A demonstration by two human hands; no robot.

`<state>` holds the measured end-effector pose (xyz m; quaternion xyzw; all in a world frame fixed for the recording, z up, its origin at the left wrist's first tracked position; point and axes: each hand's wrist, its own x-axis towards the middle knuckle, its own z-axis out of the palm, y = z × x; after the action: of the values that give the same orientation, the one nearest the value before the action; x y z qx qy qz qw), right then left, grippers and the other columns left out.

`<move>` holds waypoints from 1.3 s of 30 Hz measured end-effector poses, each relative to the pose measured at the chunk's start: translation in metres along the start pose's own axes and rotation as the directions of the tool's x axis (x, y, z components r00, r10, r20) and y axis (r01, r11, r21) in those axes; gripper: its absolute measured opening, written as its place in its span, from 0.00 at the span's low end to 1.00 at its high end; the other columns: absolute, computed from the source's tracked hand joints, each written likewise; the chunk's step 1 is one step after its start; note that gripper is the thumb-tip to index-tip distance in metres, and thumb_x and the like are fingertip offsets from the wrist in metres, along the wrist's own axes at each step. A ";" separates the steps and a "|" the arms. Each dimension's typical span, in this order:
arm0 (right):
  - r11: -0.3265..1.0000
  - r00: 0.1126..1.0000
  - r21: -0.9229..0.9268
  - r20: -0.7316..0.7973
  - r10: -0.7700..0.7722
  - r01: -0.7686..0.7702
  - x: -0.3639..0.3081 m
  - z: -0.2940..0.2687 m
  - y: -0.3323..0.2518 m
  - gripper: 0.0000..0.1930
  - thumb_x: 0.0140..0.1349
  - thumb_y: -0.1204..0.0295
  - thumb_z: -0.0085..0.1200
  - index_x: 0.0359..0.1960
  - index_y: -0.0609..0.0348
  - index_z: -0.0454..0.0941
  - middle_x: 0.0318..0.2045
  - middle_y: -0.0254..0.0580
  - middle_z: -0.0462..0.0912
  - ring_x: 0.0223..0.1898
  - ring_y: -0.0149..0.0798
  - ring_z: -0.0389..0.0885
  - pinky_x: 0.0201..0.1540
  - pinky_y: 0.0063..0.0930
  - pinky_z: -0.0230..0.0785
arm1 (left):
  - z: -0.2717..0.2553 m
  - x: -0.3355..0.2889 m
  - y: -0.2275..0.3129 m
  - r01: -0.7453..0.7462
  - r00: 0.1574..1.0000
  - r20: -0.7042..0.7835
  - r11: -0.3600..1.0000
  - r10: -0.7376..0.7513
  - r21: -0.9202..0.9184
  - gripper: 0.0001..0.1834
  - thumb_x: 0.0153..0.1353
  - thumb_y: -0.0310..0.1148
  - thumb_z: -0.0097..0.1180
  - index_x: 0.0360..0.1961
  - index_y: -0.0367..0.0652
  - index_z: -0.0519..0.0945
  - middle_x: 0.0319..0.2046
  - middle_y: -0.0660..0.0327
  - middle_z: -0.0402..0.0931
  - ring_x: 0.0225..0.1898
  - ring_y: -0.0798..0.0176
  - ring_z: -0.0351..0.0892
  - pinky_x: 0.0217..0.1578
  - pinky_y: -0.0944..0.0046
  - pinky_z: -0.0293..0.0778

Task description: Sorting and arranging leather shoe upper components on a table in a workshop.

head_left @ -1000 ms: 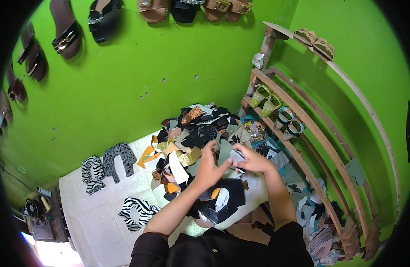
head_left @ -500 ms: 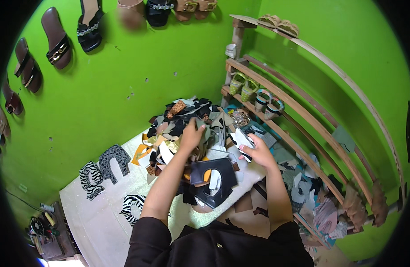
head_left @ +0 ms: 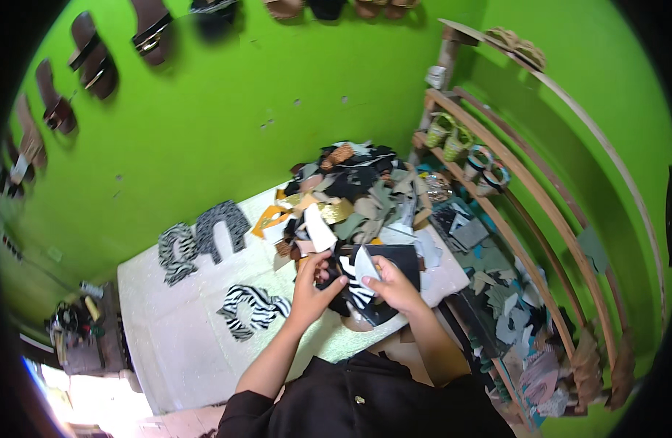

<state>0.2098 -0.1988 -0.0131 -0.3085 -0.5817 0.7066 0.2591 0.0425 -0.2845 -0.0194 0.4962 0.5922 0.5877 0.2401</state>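
In front of me my right hand (head_left: 396,290) grips a zebra-striped scrap (head_left: 359,290) with a white underside, thumb on top. Just left of it, my left hand (head_left: 314,292) has its fingers bent and apart from the thumb; nothing shows in its grasp. The thumb tip is close to the striped scrap, and I cannot tell whether they touch. Beneath both hands lies a black cut-out sheet (head_left: 403,257) at the front of a heap of scraps (head_left: 361,193) in black, grey, gold, orange and white. A zebra-striped curved piece (head_left: 254,310) lies left of my left forearm.
On the white tabletop (head_left: 164,350) rest another zebra-striped piece (head_left: 177,255) and a grey patterned arch-shaped piece (head_left: 223,228). A wooden rack (head_left: 529,164) with sandals stands at right, more scraps (head_left: 507,314) below it. Sandals (head_left: 93,58) hang on the green wall. A small cluttered stand (head_left: 87,328) is at left.
My left hand has come back from the heap toward me, and my right hand has moved inward with its scrap, so both are now close together. The view has shifted left.
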 end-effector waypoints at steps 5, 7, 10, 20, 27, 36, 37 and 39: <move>0.980 0.949 0.120 0.294 0.118 -0.159 0.014 0.059 0.076 0.09 0.61 0.78 0.51 0.41 0.63 0.66 0.36 0.35 0.77 0.38 0.23 0.74 0.42 0.19 0.67 | -0.032 -0.093 -0.039 0.303 0.921 -0.246 0.952 -0.301 -0.031 0.29 0.41 0.35 0.72 0.42 0.39 0.69 0.31 0.65 0.62 0.31 0.71 0.61 0.32 0.72 0.62; 0.990 0.918 -0.068 0.370 0.142 -0.126 0.011 0.088 0.087 0.08 0.60 0.78 0.53 0.39 0.63 0.68 0.33 0.35 0.78 0.35 0.24 0.76 0.39 0.19 0.68 | -0.048 -0.118 -0.042 0.287 0.913 -0.349 0.942 -0.212 0.177 0.30 0.40 0.36 0.72 0.42 0.39 0.69 0.31 0.63 0.62 0.31 0.69 0.61 0.32 0.71 0.62; 0.982 0.856 -0.142 0.484 0.182 -0.128 0.015 0.123 0.115 0.10 0.55 0.80 0.56 0.37 0.63 0.69 0.31 0.36 0.79 0.34 0.24 0.77 0.37 0.17 0.68 | -0.075 -0.137 -0.033 0.301 0.871 -0.479 0.885 -0.105 0.354 0.28 0.38 0.35 0.72 0.39 0.37 0.72 0.31 0.58 0.66 0.31 0.62 0.65 0.32 0.66 0.65; 0.890 0.680 -0.444 0.621 0.390 -0.105 0.047 0.153 0.163 0.17 0.46 0.84 0.60 0.40 0.63 0.73 0.27 0.34 0.79 0.27 0.23 0.75 0.29 0.18 0.68 | -0.162 -0.197 -0.094 0.563 0.661 -0.504 0.811 -0.556 -0.158 0.13 0.50 0.32 0.65 0.29 0.34 0.75 0.20 0.63 0.73 0.22 0.72 0.68 0.26 0.73 0.64; 0.886 0.852 -0.450 0.417 0.317 -0.109 0.036 0.147 0.148 0.10 0.46 0.80 0.57 0.33 0.63 0.77 0.26 0.33 0.77 0.30 0.26 0.75 0.34 0.19 0.66 | -0.179 -0.233 -0.120 0.725 0.511 -0.182 0.536 -0.840 -0.433 0.13 0.54 0.30 0.61 0.37 0.35 0.74 0.21 0.63 0.76 0.22 0.72 0.76 0.24 0.75 0.67; 0.688 0.837 -0.571 0.538 -0.097 0.447 0.014 0.168 0.159 0.13 0.43 0.81 0.51 0.24 0.42 0.80 0.40 0.29 0.73 0.52 0.38 0.65 0.54 0.36 0.50 | -0.176 -0.248 -0.131 0.542 0.733 -0.409 0.830 -0.544 -0.134 0.06 0.53 0.21 0.58 0.33 0.37 0.76 0.30 0.63 0.77 0.32 0.73 0.76 0.32 0.74 0.70; 0.650 0.808 -0.606 0.589 -0.021 0.458 0.014 0.169 0.163 0.13 0.43 0.81 0.51 0.24 0.42 0.80 0.40 0.27 0.74 0.51 0.38 0.65 0.52 0.35 0.51 | -0.179 -0.251 -0.132 0.441 0.772 -0.517 0.897 -0.369 0.019 0.06 0.53 0.21 0.58 0.33 0.36 0.76 0.30 0.64 0.77 0.31 0.73 0.76 0.33 0.75 0.70; 0.617 0.805 -0.629 0.594 -0.011 0.473 0.020 0.171 0.177 0.11 0.45 0.82 0.49 0.25 0.48 0.80 0.37 0.31 0.75 0.47 0.40 0.69 0.51 0.36 0.56 | -0.185 -0.254 -0.120 0.461 0.712 -0.503 0.867 -0.489 -0.190 0.07 0.53 0.20 0.58 0.34 0.36 0.77 0.32 0.63 0.77 0.33 0.73 0.76 0.33 0.75 0.71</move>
<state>0.0691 -0.3313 -0.1665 -0.0917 -0.9057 0.4126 0.0317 -0.0552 -0.5680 -0.1711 0.1369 0.7275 0.6353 0.2203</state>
